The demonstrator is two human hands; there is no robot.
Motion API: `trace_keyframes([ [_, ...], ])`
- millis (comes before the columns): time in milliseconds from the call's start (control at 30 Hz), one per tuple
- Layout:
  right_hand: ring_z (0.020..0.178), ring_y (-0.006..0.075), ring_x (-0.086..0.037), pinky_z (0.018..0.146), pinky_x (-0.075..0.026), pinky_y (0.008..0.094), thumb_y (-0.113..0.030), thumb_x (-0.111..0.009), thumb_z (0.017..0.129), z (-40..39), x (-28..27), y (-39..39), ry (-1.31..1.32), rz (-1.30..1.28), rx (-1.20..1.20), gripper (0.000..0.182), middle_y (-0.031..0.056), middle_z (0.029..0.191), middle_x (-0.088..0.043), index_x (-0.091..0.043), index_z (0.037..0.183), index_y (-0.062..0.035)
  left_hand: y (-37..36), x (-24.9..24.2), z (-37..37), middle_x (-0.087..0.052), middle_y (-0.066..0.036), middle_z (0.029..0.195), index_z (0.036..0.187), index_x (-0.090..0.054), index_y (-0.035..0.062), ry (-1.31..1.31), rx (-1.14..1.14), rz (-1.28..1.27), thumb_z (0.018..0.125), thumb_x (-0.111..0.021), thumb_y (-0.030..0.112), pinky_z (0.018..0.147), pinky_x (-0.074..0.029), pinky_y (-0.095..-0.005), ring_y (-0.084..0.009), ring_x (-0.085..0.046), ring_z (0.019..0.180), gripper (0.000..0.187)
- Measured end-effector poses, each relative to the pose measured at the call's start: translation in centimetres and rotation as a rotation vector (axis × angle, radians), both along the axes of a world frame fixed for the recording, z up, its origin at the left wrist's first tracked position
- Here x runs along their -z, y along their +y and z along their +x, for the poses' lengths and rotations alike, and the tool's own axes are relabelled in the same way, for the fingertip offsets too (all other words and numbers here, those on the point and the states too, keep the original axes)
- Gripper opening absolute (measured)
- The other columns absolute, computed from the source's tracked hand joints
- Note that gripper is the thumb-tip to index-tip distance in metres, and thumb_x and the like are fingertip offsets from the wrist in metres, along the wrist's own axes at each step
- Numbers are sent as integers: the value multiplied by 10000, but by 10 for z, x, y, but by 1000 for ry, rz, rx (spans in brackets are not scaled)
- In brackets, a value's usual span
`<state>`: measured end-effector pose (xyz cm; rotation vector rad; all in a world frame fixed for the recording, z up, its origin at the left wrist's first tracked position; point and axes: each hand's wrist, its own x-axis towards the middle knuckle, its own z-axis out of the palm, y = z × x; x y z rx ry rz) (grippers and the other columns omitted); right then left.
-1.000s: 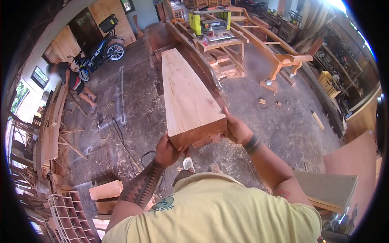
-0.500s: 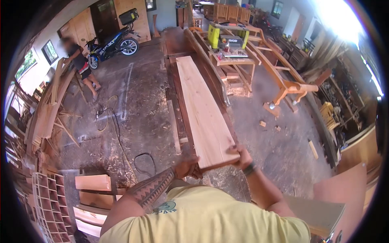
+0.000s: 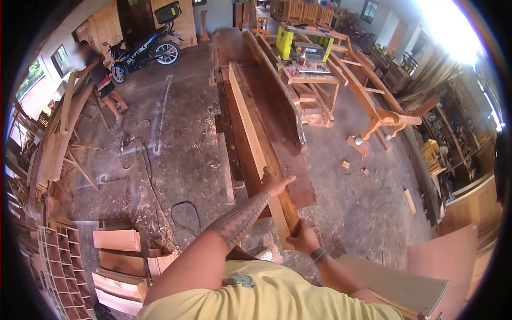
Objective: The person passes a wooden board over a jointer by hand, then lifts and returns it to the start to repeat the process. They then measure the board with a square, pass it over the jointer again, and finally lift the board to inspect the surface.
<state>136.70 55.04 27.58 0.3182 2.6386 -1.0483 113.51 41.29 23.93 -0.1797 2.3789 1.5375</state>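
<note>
A long wooden plank (image 3: 249, 128) stands tilted up on its side along a dark reddish-brown bench (image 3: 296, 178). Its pale face is turned to the left and its browner face to the right. My left hand (image 3: 276, 183) reaches over the plank's upper edge partway along, with the fingers on the pale side and the thumb across the other. At the near end, my right hand (image 3: 305, 239) grips the plank's corner, its thumb pointing up. Part of the right fingers is hidden behind the wood.
Right of the bench, a Ryobi planer (image 3: 306, 50) rests on a wooden stand, beside a wooden furniture frame (image 3: 373, 101). Cut boards (image 3: 117, 240) lie at lower left. A cable (image 3: 152, 181) crosses the floor. Another person (image 3: 98, 74) stands by stacked lumber (image 3: 66, 133), near a motorcycle (image 3: 144, 58).
The plank has gone from lying with its broad pale face up to standing on its side. My left hand has moved from the near end forward along it; my right hand stays at the near end.
</note>
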Motion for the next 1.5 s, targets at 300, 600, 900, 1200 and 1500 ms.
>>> trace_keyframes([
  [300, 924, 560, -743, 832, -617, 617, -314, -813, 837, -2, 10, -13, 31, 130, -51, 812, 364, 1017, -747, -399, 1416, 74, 1, -2, 2, -536, -417, 1548, 1628, -262, -160, -34, -114, -3, 748, -1002, 429, 1231, -469, -485, -491, -581, 1443, 1293],
  [600, 921, 560, -746, 826, -619, 615, -292, -812, 831, -9, 6, -23, 28, 74, -74, 813, 366, 1021, -748, -389, 1392, 116, -1, 13, 10, -641, -388, 1451, 1496, -451, -192, -150, -164, 12, 733, -982, 381, 1161, -527, -467, -440, -663, 1365, 1091],
  [900, 874, 527, -754, 760, -623, 603, -311, -793, 830, -36, 2, -43, 82, 162, -108, 880, 346, 1011, -750, -375, 1447, 157, -21, 28, -22, -770, -329, 1149, 1162, -700, -190, -80, -172, 74, 736, -960, 354, 946, -600, -458, -399, -768, 1087, 738],
  [1200, 880, 511, -760, 759, -627, 581, -333, -817, 819, -71, 12, -41, 104, 189, -119, 994, 337, 996, -753, -329, 1514, 183, -19, 15, -52, -757, -354, 1199, 1189, -671, -199, -31, -174, 26, 730, -953, 361, 1000, -589, -470, -423, -755, 1149, 777],
  [1500, 936, 517, -761, 816, -626, 584, -338, -832, 815, -125, 7, -49, 82, 193, -103, 1019, 347, 1069, -748, -334, 1539, 178, -22, 30, -108, -748, -341, 1159, 1165, -632, -218, 32, -189, 32, 730, -973, 366, 942, -599, -464, -384, -760, 1096, 804],
])
